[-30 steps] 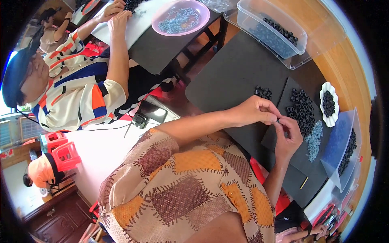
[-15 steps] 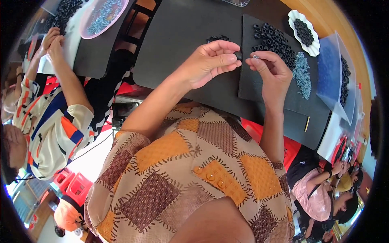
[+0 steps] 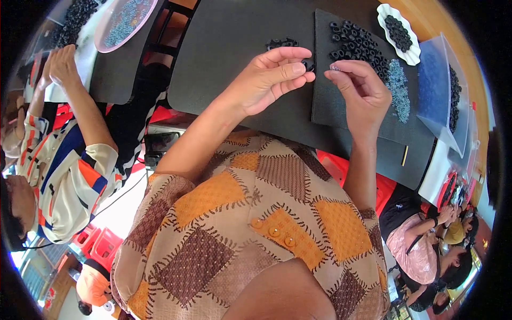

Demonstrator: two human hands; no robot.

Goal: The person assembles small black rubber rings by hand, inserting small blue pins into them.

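Observation:
My left hand (image 3: 266,80) pinches a small black ring-shaped part (image 3: 308,65) between thumb and fingers, its hole partly showing. Facing it across a narrow gap, my right hand (image 3: 365,93) holds a tiny clear piece (image 3: 335,68) at the tips of thumb and forefinger. Both hands are raised over the black table (image 3: 229,53) and the left edge of a dark mat (image 3: 333,101). On that mat lie a heap of black ring parts (image 3: 362,50) and, to its right, a heap of tiny clear-bluish pieces (image 3: 397,93). Beyond my left hand sits a small cluster of black parts (image 3: 281,42).
A white scalloped dish (image 3: 415,57) of black parts stands at the far right, beside a translucent bluish bin (image 3: 433,85). A thin gold-coloured stick (image 3: 405,156) lies near the right table edge. At left, another person's hands (image 3: 61,65) work near a pink basin (image 3: 100,40).
Both hands have shifted slightly away from me, and the gap between them is a little wider. The black part's hole now shows more plainly.

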